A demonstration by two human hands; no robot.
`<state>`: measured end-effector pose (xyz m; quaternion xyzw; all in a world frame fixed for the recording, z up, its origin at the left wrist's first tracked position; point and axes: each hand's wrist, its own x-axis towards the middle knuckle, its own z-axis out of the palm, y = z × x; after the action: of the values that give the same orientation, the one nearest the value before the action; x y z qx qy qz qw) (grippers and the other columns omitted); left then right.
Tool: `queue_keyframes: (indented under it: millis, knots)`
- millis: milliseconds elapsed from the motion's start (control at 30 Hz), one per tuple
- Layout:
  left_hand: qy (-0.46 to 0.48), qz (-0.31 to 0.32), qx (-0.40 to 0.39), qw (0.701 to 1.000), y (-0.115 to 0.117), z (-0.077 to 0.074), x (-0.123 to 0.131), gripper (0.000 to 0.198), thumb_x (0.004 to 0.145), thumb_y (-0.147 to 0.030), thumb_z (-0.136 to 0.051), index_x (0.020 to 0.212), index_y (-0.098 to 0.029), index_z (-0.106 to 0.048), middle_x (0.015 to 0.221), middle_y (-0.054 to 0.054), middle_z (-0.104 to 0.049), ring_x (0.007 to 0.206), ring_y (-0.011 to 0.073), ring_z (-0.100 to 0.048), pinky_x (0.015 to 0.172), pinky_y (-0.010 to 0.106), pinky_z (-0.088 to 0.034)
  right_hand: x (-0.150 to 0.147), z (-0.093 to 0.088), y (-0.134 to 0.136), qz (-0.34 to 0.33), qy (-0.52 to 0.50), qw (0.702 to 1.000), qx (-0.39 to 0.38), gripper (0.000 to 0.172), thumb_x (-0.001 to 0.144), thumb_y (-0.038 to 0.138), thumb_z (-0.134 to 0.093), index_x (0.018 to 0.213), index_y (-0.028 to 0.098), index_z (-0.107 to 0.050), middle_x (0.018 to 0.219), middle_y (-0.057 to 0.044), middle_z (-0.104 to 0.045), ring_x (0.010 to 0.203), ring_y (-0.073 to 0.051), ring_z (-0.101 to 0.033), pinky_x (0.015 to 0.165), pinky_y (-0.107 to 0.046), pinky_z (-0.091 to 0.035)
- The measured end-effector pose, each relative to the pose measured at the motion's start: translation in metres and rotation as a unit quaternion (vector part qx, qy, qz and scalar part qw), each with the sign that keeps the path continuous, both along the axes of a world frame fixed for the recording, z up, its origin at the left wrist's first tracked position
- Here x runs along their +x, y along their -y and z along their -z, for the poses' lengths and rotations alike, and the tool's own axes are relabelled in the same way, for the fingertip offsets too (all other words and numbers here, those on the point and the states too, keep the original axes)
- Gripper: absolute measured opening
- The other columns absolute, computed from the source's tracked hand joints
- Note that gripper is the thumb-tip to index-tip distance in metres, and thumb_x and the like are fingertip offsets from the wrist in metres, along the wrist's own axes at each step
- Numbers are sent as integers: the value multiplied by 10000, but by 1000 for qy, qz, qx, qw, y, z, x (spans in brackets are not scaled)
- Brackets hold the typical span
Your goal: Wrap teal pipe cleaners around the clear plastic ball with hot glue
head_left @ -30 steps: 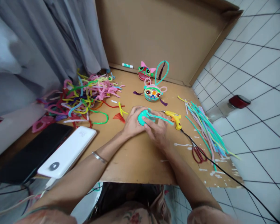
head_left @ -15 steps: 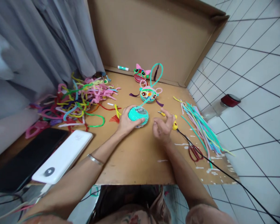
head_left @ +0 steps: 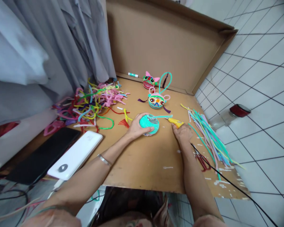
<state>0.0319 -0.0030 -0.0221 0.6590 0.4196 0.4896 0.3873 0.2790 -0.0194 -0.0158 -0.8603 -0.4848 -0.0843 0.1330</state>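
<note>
My left hand (head_left: 137,126) is closed around a ball wrapped in turquoise pipe cleaner (head_left: 148,125), with a bare grey patch showing on its top. From that patch a loose turquoise end sticks out to the right. My right hand (head_left: 183,132) is closed on the yellow glue gun (head_left: 176,122), whose metal tip points left near the loose end. A black cord (head_left: 217,167) runs from it off the table's right side. Behind the ball sits a finished-looking animal head (head_left: 156,100) with pink ears and purple tassels.
A tangled heap of pipe cleaners (head_left: 97,104) lies at left, beside a black phone (head_left: 44,154) and a white power bank (head_left: 75,154). Straight pipe cleaners (head_left: 208,135) and red-handled scissors (head_left: 203,162) lie right. A second animal head (head_left: 149,80) and glue stick (head_left: 133,75) stand by the cardboard (head_left: 165,44).
My right hand, bent and empty before, has moved right and taken hold of the glue gun. The ball's loose end now points right instead of up and away. The view has shifted.
</note>
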Motion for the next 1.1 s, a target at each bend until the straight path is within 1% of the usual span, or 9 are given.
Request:
queue_keyframes:
  millis: [167,233,300,400,467,533,600,800,1100]
  knots:
    - [-1,7,-11,1000,-1,-1,-1,722,578,-423,-841,1220,-182,-614,1169,93,-666,1086,274,-650,962,425,-547,0,-11,0,25,-54,998,-35,483,849,448,-590,1100,48,-688,1084,-256,-705,1008,-358,-694,798,-393,-515]
    - [6,9,-18,1000,-1,-1,-2,718,587,-421,-834,1227,-185,-613,1164,91,-672,1085,271,-652,955,418,-551,1,-15,0,28,-67,997,-11,454,832,430,-602,1095,72,-697,1057,-238,-720,983,-349,-703,782,-383,-515]
    - [23,12,-28,999,-1,-1,-3,714,593,-427,-831,1231,-192,-613,1159,83,-680,1068,263,-658,937,403,-559,2,-18,0,13,-84,995,46,448,811,417,-608,1109,93,-694,1046,-211,-731,964,-335,-701,781,-384,-516]
    - [49,27,-55,997,-1,-4,-4,725,591,-450,-827,1229,-186,-605,1129,74,-695,1006,244,-676,884,370,-577,0,-21,0,-67,-120,977,163,423,759,410,-621,1053,115,-697,988,-154,-744,888,-288,-688,768,-375,-528]
    - [56,39,-72,995,-1,-6,-4,728,591,-462,-825,1225,-181,-601,1108,69,-706,976,235,-685,861,357,-585,-5,-23,0,-141,-159,949,233,407,718,425,-645,995,130,-693,925,-113,-741,805,-243,-671,737,-351,-541]
    - [59,46,-80,994,0,-7,-4,724,590,-460,-825,1220,-181,-605,1105,66,-712,974,235,-688,856,354,-587,-12,-24,2,-201,-184,920,281,395,701,443,-658,964,150,-683,881,-80,-727,731,-205,-649,687,-327,-546]
    - [62,54,-82,993,1,-7,-4,719,592,-451,-822,1222,-179,-607,1117,67,-713,979,237,-689,860,355,-587,-19,-26,6,-239,-181,904,305,370,708,453,-658,943,167,-674,858,-62,-708,694,-184,-631,647,-313,-541]
    - [30,59,-64,996,2,-6,-3,728,594,-442,-823,1235,-169,-609,1158,80,-697,1008,244,-681,893,366,-575,-32,-29,14,-291,-135,891,321,313,732,433,-655,920,183,-652,868,-68,-682,760,-196,-640,727,-339,-552]
    - [-10,63,-8,998,-1,-4,-4,732,567,-403,-845,1234,-184,-638,1241,90,-647,1125,275,-641,1008,410,-517,-29,-29,14,-289,-125,890,330,317,741,430,-663,942,185,-650,890,-74,-681,793,-209,-640,740,-351,-547]
